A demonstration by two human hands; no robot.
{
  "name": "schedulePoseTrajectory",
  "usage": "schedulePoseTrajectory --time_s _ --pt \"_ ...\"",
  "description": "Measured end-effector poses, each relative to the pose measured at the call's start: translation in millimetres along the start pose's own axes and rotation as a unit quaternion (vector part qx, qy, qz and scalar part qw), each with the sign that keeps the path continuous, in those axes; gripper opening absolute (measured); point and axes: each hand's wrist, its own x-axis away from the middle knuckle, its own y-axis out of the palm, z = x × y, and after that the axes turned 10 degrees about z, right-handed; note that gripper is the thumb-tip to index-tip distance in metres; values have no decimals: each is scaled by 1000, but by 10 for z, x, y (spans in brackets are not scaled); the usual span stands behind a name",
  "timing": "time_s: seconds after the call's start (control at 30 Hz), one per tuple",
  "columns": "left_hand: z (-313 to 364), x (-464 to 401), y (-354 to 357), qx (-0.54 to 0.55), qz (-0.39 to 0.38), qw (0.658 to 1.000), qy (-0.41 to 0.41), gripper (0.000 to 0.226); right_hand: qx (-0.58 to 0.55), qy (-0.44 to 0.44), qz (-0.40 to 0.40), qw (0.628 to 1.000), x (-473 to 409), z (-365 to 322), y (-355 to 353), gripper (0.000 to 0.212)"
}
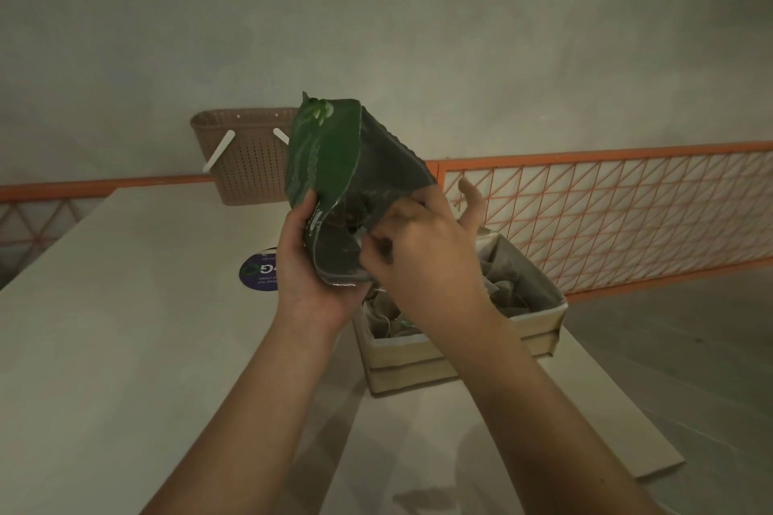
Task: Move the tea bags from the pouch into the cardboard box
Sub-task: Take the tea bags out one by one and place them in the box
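A dark green pouch [334, 163] is held up above the table, tilted with its open mouth facing down toward me. My left hand [309, 268] grips its lower left edge. My right hand [418, 247] has its curled fingers at the pouch's mouth, pinching the rim or something inside; which one is hidden. Below the hands stands an open cardboard box [539, 326] holding several greyish tea bags [510, 293].
A brown perforated basket [247, 155] with white handles stands at the table's far edge. A round dark blue sticker [257, 272] lies on the pale table [125, 326]. An orange wire railing [606, 213] runs behind, at the right.
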Motion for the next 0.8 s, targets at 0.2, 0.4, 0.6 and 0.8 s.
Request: schedulePoseTrajectory --time_s 0.2,0.4,0.6,0.8 --pt "6 -6 3 7 -28 1000 -11 54 -68 59 177 980 -127 122 -146 24" --pt "30 -84 -20 18 -41 999 -15 56 -243 219 139 935 -234 367 -359 19" --pt "8 -106 0 25 -46 999 -14 51 -389 329 64 858 -417 526 -548 26" --pt "-48 -114 -32 23 -37 999 -17 51 -484 376 64 787 -432 578 -571 26"
